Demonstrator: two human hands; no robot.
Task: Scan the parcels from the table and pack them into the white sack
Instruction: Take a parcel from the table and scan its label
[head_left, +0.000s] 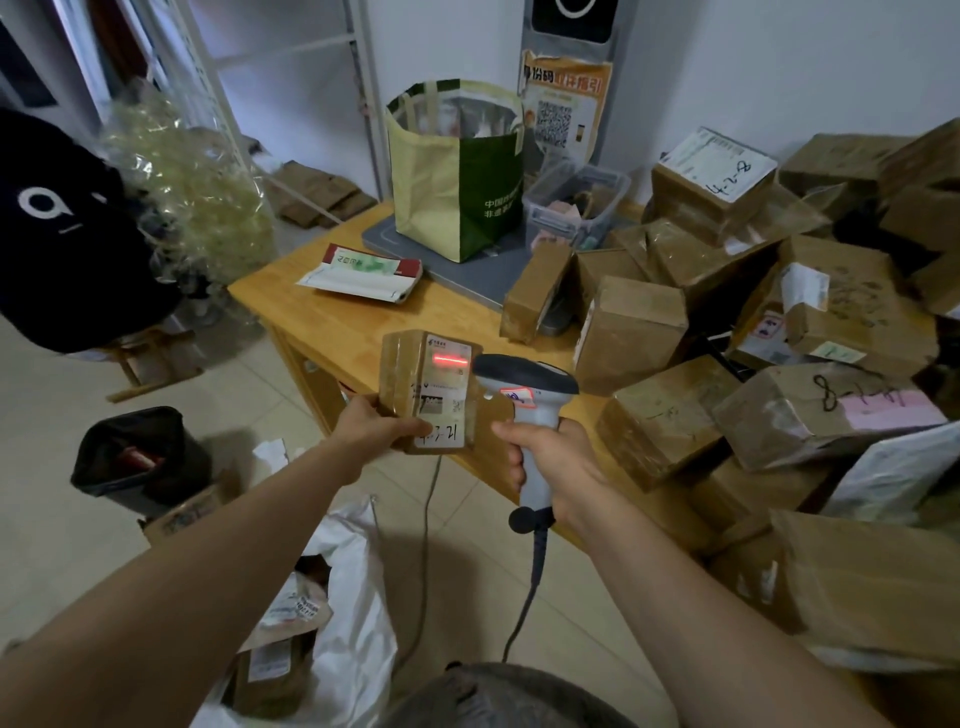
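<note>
1 wooden table (363, 317). its right half is buried under a pile of brown parcels (670, 410), over a dozen, exact count unclear. 1 white sack (353, 613) on the floor off the table's near-left corner, mouth open, 2 parcels visible inside. 1 green bag (457, 171) at the far edge. 1 parcel (410, 374) held up at the near edge, label toward the camera, red scan line on it. 1 scanner (524, 376) just right of it. left grip (376, 428) curled round the parcel's lower end, right grip (556, 462) wrapped round the scanner handle.
</note>
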